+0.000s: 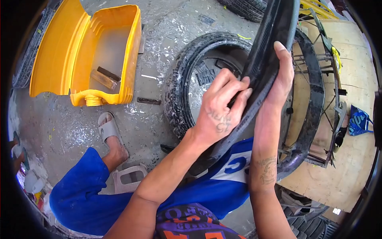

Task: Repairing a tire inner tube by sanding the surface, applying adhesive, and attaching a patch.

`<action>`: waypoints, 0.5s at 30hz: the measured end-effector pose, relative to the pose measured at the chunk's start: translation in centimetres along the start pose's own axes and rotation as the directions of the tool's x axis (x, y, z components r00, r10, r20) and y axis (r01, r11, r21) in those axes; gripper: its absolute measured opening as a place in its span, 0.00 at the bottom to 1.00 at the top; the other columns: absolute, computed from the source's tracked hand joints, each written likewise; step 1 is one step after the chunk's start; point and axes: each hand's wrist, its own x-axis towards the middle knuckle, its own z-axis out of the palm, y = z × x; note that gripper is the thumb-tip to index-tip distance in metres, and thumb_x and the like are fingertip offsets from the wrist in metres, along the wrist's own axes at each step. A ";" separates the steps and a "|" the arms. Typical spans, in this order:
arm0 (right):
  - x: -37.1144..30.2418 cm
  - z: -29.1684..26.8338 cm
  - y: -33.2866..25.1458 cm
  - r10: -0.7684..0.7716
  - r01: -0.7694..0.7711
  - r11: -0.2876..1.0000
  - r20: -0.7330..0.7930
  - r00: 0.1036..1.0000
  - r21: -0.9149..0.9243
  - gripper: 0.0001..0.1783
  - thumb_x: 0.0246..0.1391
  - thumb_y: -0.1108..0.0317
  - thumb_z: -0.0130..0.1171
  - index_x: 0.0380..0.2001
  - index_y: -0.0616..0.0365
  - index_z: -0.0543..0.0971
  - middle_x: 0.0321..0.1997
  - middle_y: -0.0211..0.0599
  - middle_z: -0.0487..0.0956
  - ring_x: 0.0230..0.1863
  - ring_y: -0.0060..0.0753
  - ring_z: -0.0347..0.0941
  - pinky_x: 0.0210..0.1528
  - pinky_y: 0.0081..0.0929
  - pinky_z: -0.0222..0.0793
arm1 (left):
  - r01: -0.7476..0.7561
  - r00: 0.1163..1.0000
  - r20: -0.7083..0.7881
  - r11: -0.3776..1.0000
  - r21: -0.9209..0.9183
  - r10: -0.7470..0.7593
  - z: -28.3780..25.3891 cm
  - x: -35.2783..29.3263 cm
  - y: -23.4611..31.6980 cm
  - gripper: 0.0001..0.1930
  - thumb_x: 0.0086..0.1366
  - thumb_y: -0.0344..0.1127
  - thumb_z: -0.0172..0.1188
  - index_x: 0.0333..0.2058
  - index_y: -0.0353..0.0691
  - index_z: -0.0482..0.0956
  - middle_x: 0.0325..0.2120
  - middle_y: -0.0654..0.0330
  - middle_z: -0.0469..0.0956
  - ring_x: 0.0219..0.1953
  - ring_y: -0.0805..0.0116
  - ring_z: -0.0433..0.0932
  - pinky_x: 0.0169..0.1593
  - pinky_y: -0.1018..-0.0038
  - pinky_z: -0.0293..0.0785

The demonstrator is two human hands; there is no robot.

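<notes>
A long black curved part (267,44) with a carbon-like weave slants from the top edge down across my lap. My right hand (281,73) grips its right side, thumb up along the rim and the fingers hidden behind it. With curled fingers, my left hand (223,103) presses its fingertips against the part's inner face. Whatever those fingertips might pinch is hidden. Beneath the part, a worn tire (179,91) lies flat on the wet floor.
At the left stands a cut-open yellow jug (129,71) holding cloudy liquid and two small blocks (104,79). A dark strip (149,100) lies beside it. On the right, a wooden board (350,67) backs a wire frame and another black curved piece (315,99). A blue packet (359,120) rests there.
</notes>
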 end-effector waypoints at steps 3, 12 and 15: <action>0.5 1.2 0.7 -0.086 0.084 0.996 -0.051 0.995 -0.029 0.17 0.64 0.59 0.62 0.50 0.58 0.82 0.37 0.27 0.79 0.33 0.18 0.74 0.36 0.20 0.70 | -0.021 1.000 0.022 0.999 -0.041 0.022 -1.4 -0.2 -1.7 0.07 0.61 0.17 0.70 0.38 0.29 0.84 0.31 0.56 0.76 0.26 0.70 0.75 0.29 0.74 0.70; 0.3 0.1 0.0 -0.031 0.031 0.999 -0.011 0.999 -0.013 0.18 0.63 0.60 0.63 0.52 0.58 0.82 0.37 0.28 0.80 0.33 0.19 0.75 0.35 0.19 0.70 | 0.018 1.000 -0.003 1.000 -0.020 -0.018 0.0 -0.6 -0.4 0.08 0.62 0.17 0.69 0.40 0.28 0.84 0.32 0.55 0.76 0.27 0.71 0.76 0.30 0.74 0.73; 0.2 0.0 0.4 -0.008 0.007 1.000 0.010 1.000 0.014 0.19 0.63 0.60 0.63 0.52 0.59 0.82 0.38 0.28 0.80 0.33 0.18 0.75 0.35 0.18 0.70 | -0.038 0.999 -0.020 0.999 -0.018 0.037 -0.6 -0.6 -0.4 0.08 0.62 0.16 0.68 0.40 0.29 0.84 0.32 0.56 0.76 0.26 0.72 0.76 0.30 0.74 0.73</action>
